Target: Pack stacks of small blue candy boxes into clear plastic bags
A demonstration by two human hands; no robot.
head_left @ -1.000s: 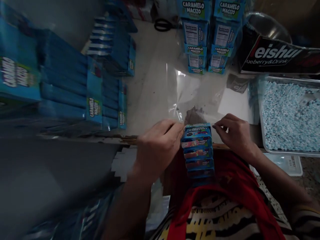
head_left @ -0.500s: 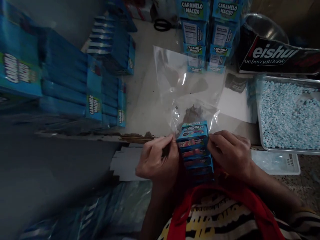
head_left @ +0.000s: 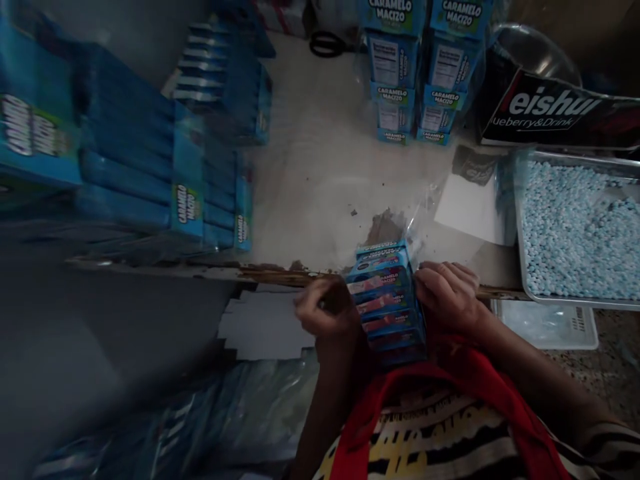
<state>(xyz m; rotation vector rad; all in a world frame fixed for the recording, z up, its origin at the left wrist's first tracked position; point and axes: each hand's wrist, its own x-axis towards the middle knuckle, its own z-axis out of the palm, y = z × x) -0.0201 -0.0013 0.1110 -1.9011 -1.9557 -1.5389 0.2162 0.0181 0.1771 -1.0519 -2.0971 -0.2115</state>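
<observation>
A stack of blue candy boxes point(head_left: 385, 300) rests between my hands at the table's front edge, against my body. My left hand point(head_left: 330, 308) is closed at its left side, blurred, with whatever it pinches too small to make out. On the right side, my right hand point(head_left: 447, 290) has its fingers curled around the edge of a clear plastic bag point(head_left: 414, 223), which is gathered up beside the boxes' far end. How far the bag covers the stack is hard to see.
Blue boxes point(head_left: 187, 177) are piled at the left. Wrapped boxes point(head_left: 395, 60), black scissors point(head_left: 327, 45) and a black carton point(head_left: 560, 110) stand at the back. A metal tray point(head_left: 523, 260) of pale blue pellets lies right, above a white basket point(head_left: 590, 333).
The clear bag, earlier spread over the table beyond the boxes, is now bunched narrowly toward the right. My left hand has shifted right and up slightly, and the stack's far end has moved a little left.
</observation>
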